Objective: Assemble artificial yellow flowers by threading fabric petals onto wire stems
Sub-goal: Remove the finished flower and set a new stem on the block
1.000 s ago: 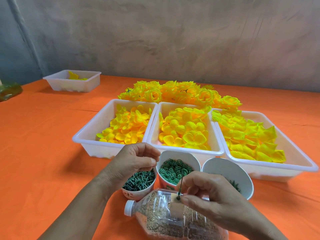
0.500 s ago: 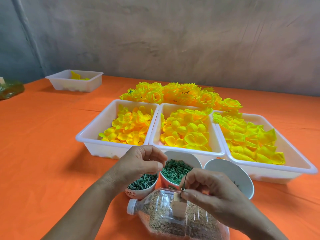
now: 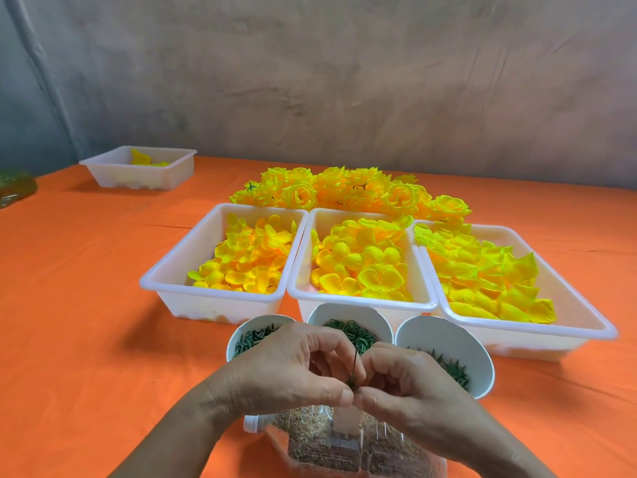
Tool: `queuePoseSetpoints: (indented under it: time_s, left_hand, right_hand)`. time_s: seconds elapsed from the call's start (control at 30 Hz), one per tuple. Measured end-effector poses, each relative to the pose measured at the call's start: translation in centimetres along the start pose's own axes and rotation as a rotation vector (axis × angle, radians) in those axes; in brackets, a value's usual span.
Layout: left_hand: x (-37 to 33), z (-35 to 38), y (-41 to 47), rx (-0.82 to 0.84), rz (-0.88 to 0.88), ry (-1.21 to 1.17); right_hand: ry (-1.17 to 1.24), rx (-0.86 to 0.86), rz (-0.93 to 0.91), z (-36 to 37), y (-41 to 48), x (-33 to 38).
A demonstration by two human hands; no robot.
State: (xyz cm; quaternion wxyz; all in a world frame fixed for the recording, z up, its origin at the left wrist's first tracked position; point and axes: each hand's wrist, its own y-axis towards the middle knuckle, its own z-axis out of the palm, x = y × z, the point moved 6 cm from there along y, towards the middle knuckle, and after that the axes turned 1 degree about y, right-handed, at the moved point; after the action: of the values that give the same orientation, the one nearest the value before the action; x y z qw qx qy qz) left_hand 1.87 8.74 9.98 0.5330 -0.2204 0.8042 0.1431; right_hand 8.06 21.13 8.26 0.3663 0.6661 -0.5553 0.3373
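Near centre, above the clear bottle lying on its side, your left hand and right hand meet fingertip to fingertip, both pinching the foot of the thin wire stem, which stands upright between them. Just beyond: three white cups of green parts; behind these, three white trays of yellow fabric petals side by side, then a heap of finished yellow flowers on the orange cloth. Far left: one more white tray, a few yellow pieces inside.
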Motion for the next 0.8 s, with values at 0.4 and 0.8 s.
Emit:
queuePoseSetpoints:
  time_s: [0.4,0.8]
  left_hand:
    - [-1.2,-0.4,0.3,-0.001,0.011,-0.058]
    - [-3.4,-1.4,0.3,-0.028,0.099,-0.275]
  right_hand:
    - [0.01,-0.011,0.033,-0.1,-0.2,0.1]
    - [0.033,0.033,0.046,0.0,-0.4,0.5]
